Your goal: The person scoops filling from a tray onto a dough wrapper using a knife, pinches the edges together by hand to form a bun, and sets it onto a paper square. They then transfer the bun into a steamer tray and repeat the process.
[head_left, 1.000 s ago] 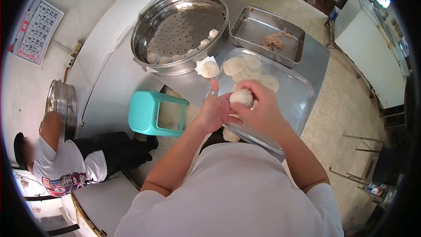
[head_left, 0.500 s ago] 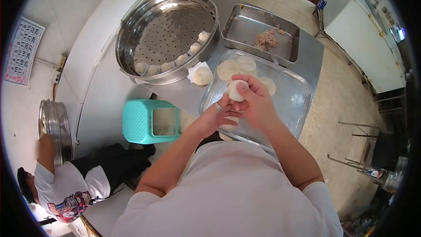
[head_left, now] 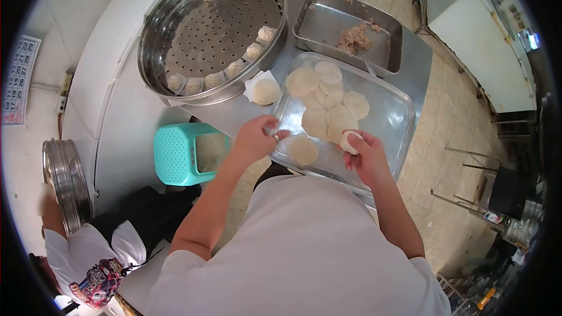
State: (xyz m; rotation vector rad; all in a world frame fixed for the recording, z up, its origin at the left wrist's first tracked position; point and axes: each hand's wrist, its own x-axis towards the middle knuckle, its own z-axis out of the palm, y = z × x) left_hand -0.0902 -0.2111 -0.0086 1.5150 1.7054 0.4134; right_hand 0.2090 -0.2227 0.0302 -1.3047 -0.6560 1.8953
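Observation:
My right hand [head_left: 367, 157] pinches a small white dough bun [head_left: 349, 142] between thumb and fingers, above the near part of a metal tray [head_left: 389, 134]. Several thin round dough wrappers [head_left: 302, 82] lie in this tray, many overlapping; a single wrapper [head_left: 303, 150] lies apart at the near left. At the tray's left edge is my left hand [head_left: 256, 138], empty, with thumb and fingers apart and a ring on one finger. A flat-topped dough piece on white paper [head_left: 266, 91] sits just beyond it, beside a large perforated steamer [head_left: 205, 41]. Several pleated buns [head_left: 254, 51] line the steamer's near side.
A deep metal pan [head_left: 319, 26] with a lump of minced filling [head_left: 354, 38] stands at the back. A turquoise stool [head_left: 174, 155] is left of the table. At the lower left, another person [head_left: 96, 263] reaches toward stacked steamers [head_left: 67, 184].
My hands have separated. The right one has moved right and nearer me with the bun; the left one has let go and moved left to the tray's edge.

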